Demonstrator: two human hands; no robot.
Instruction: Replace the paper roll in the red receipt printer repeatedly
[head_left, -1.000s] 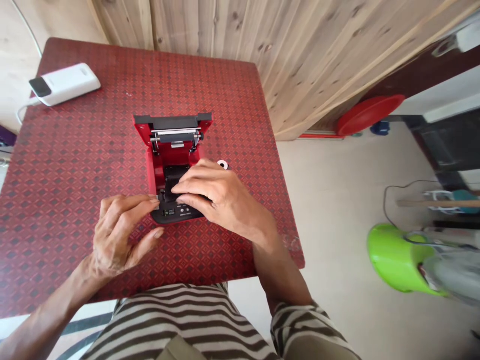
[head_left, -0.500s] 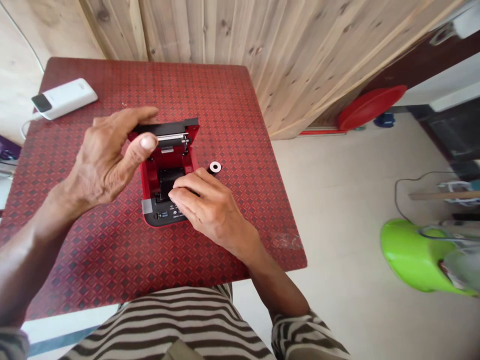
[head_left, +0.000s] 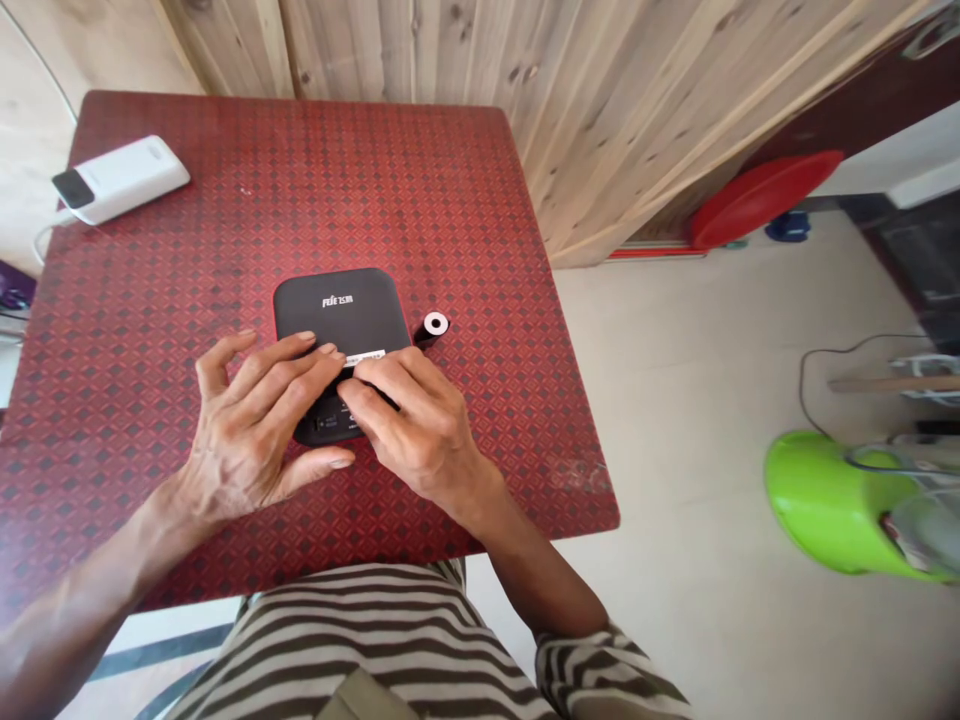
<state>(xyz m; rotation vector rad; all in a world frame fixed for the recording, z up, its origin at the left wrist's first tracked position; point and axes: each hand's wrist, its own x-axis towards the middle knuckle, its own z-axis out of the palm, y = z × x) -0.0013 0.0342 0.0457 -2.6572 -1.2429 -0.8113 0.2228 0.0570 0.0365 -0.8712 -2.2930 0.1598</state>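
Observation:
A small red-and-black receipt printer (head_left: 330, 310) lies on the table with its dark lid lowered. Whether the lid is fully latched is hidden by my fingers. My left hand (head_left: 262, 420) rests on the lid's near edge, fingers stretched out and thumb apart. Beside it, my right hand (head_left: 412, 420) is closed in a pinch at the printer's front edge, by a white label strip (head_left: 367, 357). What that pinch holds is out of sight. Just right of the printer is a dark roll with a white end (head_left: 436, 325).
A white power bank (head_left: 135, 180) with a cable lies at the far left of the red patterned table (head_left: 495, 440). Wooden boards (head_left: 450, 60) stand behind it. On the floor to the right are a green stool (head_left: 810, 500) and a red basin (head_left: 765, 200).
The printer's raised lid has come down over its paper compartment. My left hand has moved from beside the lid onto its top. My right hand stays pinched at the front.

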